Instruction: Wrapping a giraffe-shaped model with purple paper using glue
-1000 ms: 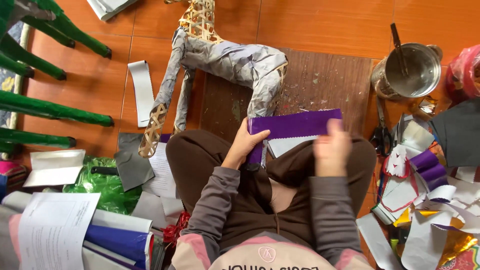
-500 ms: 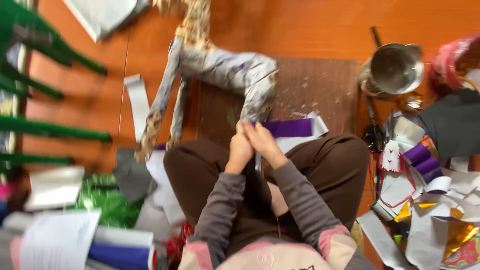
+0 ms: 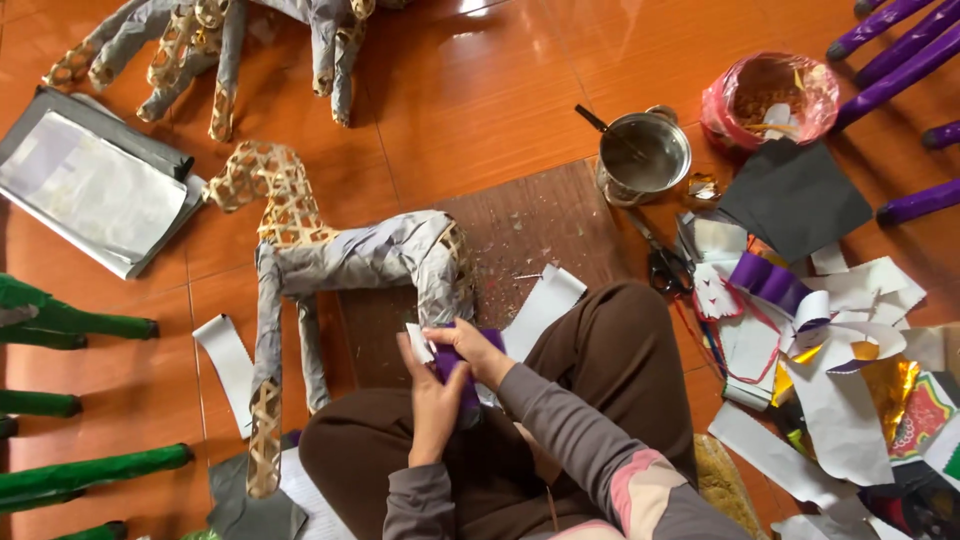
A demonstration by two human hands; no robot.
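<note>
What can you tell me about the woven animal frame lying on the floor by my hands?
The woven lattice animal frame lies on its side on the orange floor tiles and a brown board. Its head, neck and lower legs show bare tan weave; grey paper wraps the body and upper legs. Its rear end sits just above the left hand and right hand, which hold folded purple paper.

Frame animal point(image 3: 340, 270) left of pot point(image 3: 645, 155); scissors point(image 3: 662, 262) w/ paper scraps point(image 3: 830, 330) right.

A flat rectangular silver-grey foil package point(image 3: 95, 195) lies on the orange floor at the far left, tilted, with a darker grey edge. At far right sits a round container lined with a pink plastic bag point(image 3: 768, 95). No labels, signs or screens show.
</note>
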